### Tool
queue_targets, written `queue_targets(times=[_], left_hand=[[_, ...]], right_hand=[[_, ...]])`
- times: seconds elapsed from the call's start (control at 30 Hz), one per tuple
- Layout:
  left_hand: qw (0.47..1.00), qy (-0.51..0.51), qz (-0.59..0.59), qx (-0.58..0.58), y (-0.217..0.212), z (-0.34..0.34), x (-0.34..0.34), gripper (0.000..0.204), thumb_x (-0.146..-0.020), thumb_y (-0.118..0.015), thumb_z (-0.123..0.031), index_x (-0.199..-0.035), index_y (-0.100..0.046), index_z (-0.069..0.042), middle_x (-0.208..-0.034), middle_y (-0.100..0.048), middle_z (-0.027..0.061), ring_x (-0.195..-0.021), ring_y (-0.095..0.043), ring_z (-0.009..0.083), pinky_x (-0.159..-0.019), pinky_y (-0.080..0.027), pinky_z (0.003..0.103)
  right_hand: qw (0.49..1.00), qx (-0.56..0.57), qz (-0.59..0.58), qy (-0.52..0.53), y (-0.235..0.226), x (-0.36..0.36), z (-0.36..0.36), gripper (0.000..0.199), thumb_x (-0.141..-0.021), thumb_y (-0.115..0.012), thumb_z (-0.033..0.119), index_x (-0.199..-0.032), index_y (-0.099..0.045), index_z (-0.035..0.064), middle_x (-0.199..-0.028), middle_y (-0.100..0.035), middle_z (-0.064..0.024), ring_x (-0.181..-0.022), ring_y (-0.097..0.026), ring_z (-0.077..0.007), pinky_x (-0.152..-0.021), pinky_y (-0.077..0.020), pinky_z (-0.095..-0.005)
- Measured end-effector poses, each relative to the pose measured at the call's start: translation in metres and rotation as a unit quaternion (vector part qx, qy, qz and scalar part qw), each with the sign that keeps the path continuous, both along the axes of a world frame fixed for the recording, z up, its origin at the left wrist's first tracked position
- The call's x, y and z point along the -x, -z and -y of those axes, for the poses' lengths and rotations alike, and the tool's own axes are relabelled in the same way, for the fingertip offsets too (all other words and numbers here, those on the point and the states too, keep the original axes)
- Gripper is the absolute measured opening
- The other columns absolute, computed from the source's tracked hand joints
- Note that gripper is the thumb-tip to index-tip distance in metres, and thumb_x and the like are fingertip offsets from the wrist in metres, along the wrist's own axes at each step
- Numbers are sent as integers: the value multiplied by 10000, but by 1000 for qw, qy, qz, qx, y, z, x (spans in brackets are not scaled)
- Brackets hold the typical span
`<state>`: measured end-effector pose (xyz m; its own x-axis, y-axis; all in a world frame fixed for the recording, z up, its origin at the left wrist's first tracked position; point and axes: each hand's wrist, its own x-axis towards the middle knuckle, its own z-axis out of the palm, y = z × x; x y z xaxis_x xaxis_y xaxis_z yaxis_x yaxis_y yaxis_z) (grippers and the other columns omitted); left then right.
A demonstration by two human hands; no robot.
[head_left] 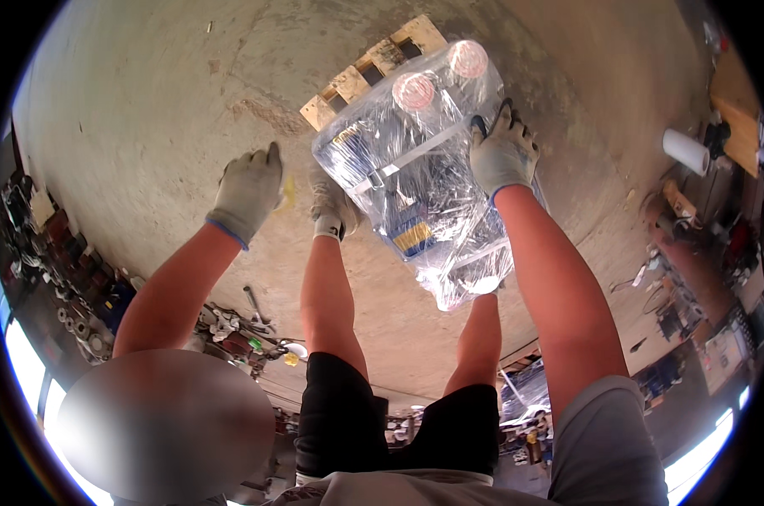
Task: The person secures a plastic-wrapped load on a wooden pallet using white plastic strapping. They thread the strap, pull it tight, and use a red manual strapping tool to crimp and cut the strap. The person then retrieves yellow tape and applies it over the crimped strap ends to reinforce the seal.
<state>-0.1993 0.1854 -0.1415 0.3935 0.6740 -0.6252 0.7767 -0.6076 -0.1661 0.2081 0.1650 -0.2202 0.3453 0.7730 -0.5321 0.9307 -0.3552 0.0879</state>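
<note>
A load wrapped in clear plastic film point(432, 181) rests on a wooden pallet point(350, 84) in front of me, with two round red-printed ends showing at its far side. A pale strap point(424, 152) with a small buckle crosses its top. My right hand point(504, 153), in a grey glove with dark fingertips, lies on the load's right side by the strap's end, fingers apart. To the left of the load, my left hand point(249, 192) hangs over the floor in a matching glove. Its fingers are curled, and what they hold, if anything, is hidden. A blurred yellow patch shows beside it.
My shoe point(329, 205) stands against the load's left side. A hammer-like tool point(255, 305) lies on the floor near other clutter. Metal parts point(70, 253) line the left side. At right are a white roll point(685, 152) and a rusty cylinder point(694, 253).
</note>
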Motion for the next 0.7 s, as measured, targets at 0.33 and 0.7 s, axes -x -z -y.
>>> queue_targets(times=[0.33, 0.7], left_hand=[[997, -52, -64, 7, 92, 100, 94, 501, -941, -562, -179, -1410, -562, -2, -1079, -699, 85, -973, -673, 244, -834, -525, 425], [994, -66, -73, -45, 194, -1, 38, 752, -959, -544, -189, -1647, -288, -25, -1273, -623, 111, -1151, -587, 279, -979, -459, 470]], right_hand=[[1000, 11, 13, -25, 5, 4, -2, 809, -1037, -516, 496, -1638, -242, 29, -1517, -499, -255, -1381, -520, -406, -1147, -416, -512], [999, -22, 12, -39, 22, 3, 5, 788, -1034, -567, 424, -1636, -237, 37, -1517, -480, -261, -1376, -499, -436, -1133, -439, -518]])
